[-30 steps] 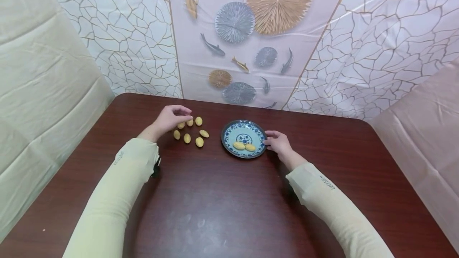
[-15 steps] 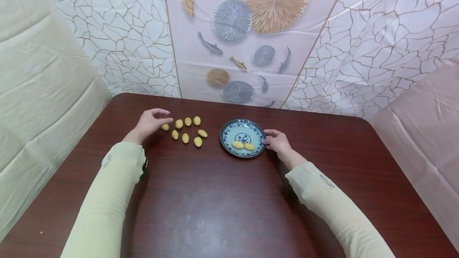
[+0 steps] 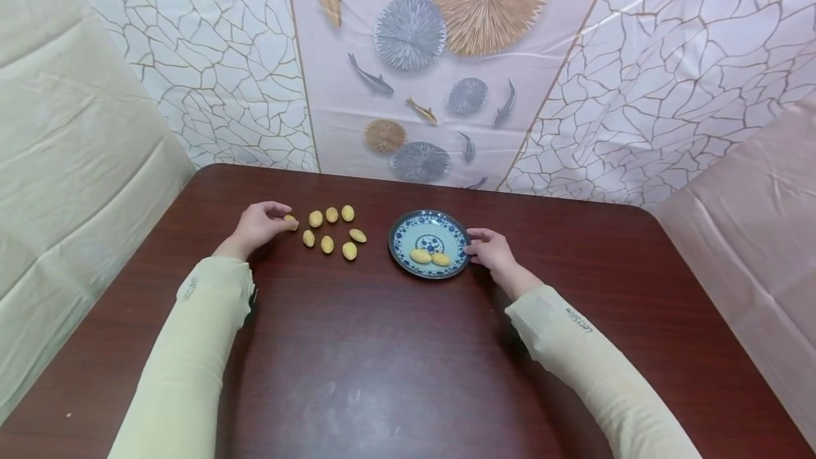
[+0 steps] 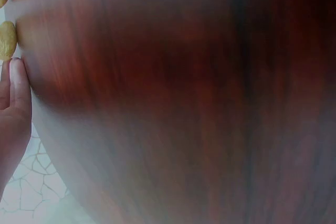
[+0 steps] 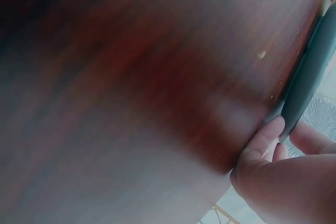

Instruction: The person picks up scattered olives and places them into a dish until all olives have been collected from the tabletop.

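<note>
At the far left of the table, my left hand (image 3: 258, 224) pinches a small yellow oval piece (image 3: 290, 222) between thumb and fingers. The left wrist view catches those fingers (image 4: 20, 85) at the left edge, with a glossy yellow oval (image 4: 7, 40) right at their tips. Several similar yellow ovals (image 3: 327, 244) lie loosely in two rows just to the right. A round blue-and-white patterned plate (image 3: 408, 222) with a dark rim holds two yellow ovals (image 3: 421, 256). My right hand (image 3: 494, 252) grips the plate's right rim, thumb and fingers on either side of it in the right wrist view.
The dark reddish-brown table (image 3: 382, 346) spreads out in front of both arms. Behind it hangs a patterned cloth (image 3: 408, 91) with fish and round motifs. Pale cloth panels (image 3: 83, 126) stand at the left and right sides.
My left hand has moved left and down from above the row to the leftmost yellow oval, its fingers closing around it. My right hand stays on the plate rim. The view has shifted slightly.
</note>
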